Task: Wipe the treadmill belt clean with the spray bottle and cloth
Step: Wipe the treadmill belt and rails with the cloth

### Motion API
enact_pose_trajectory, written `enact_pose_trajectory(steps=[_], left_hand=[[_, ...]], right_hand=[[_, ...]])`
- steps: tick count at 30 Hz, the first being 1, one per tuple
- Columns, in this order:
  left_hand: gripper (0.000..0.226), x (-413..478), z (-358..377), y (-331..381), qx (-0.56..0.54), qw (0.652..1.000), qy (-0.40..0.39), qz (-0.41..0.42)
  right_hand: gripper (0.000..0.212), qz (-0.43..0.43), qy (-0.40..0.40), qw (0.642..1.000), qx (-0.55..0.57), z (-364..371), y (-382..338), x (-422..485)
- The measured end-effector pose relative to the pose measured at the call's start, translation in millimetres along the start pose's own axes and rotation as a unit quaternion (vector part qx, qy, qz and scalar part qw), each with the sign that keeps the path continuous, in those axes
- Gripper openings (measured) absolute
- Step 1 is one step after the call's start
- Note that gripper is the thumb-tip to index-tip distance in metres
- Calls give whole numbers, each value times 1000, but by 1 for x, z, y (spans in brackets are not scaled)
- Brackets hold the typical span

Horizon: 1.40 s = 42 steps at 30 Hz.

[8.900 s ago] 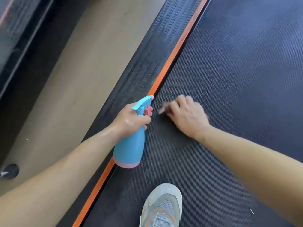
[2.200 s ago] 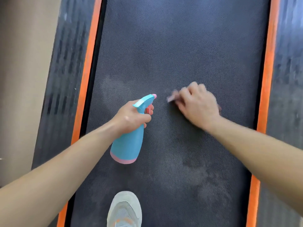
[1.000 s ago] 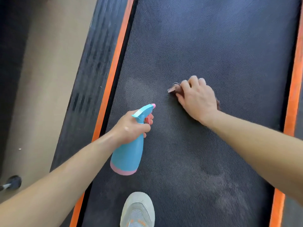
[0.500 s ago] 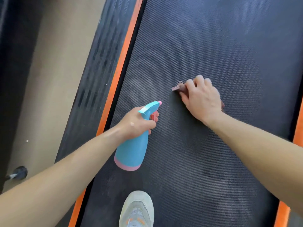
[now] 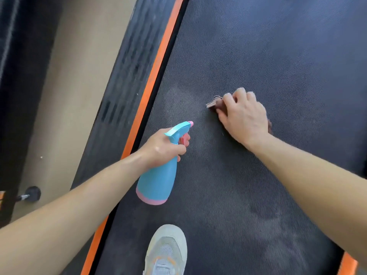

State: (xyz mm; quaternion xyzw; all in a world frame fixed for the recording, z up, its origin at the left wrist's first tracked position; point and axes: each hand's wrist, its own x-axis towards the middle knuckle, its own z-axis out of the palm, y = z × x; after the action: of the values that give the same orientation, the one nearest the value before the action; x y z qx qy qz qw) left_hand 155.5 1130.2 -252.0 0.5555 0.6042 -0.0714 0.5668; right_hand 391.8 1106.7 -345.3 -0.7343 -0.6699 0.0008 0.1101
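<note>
My left hand [image 5: 163, 147] grips the neck of a blue spray bottle [image 5: 157, 181] with a pink base and pink trigger, held above the dark textured treadmill belt [image 5: 258, 46], nozzle pointing up and right. To its right, my right hand [image 5: 243, 114] presses a small brownish cloth [image 5: 214, 103] flat onto the belt with curled fingers; only the cloth's left corner and a bit by the wrist show. Pale dusty patches mark the belt left of the cloth and nearer me.
An orange stripe [image 5: 156, 70] and a black side rail [image 5: 127, 76] run along the belt's left edge, with beige floor [image 5: 75, 76] beyond. A grey sneaker [image 5: 166, 253] stands on the belt at the bottom. A small dumbbell [image 5: 29, 194] lies on the floor at left.
The right hand has kept rubbing the cloth over the belt in small moves. The left hand holds the bottle as before. The view has shifted towards the left rail.
</note>
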Motion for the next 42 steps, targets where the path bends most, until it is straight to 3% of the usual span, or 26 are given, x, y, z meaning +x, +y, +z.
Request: enact_pose_trajectory(steps=[4,9,11,15,18,22,26,28,31,33,36,40,42], left_hand=[[44,-1,-4,-8,3,1000,-3,3],[18,1,-5,-10,6,1000,8,1],[20,2,-3,-8,-11,1000,13,6],[41,8,0,-4,-38,999,8,10],[48,9,1,3,-32,999,-1,21],[40,18,3,12,-20,999,1,27],[52,27,14,27,-46,997,5,57],[56,33,24,40,-52,996,1,73],[53,38,34,57,-38,995,-18,95],[56,39,40,66,-19,993,-39,110],[46,41,46,73,7,992,-50,114],[46,45,52,70,4,992,-56,109],[53,42,51,70,-1,992,-57,113]], right_hand=[[29,-2,18,1000,-18,0,-14,-22],[28,-227,-68,970,45,-4,-49,-119],[28,-195,-69,978,41,-3,-38,-96],[33,-34,1,999,1,0,-3,-15],[34,-1,7,1000,-10,1,2,-9],[27,-82,-25,996,30,-7,-17,-99],[26,-188,-67,979,36,-14,-9,-138],[30,-116,-37,992,14,-15,17,-111],[36,62,0,998,-20,-24,76,-68],[36,110,2,993,-35,-28,93,-71],[30,68,10,997,-22,-28,63,-118],[25,-113,-43,992,35,-24,15,-187],[25,-100,-28,994,37,-23,25,-167]])
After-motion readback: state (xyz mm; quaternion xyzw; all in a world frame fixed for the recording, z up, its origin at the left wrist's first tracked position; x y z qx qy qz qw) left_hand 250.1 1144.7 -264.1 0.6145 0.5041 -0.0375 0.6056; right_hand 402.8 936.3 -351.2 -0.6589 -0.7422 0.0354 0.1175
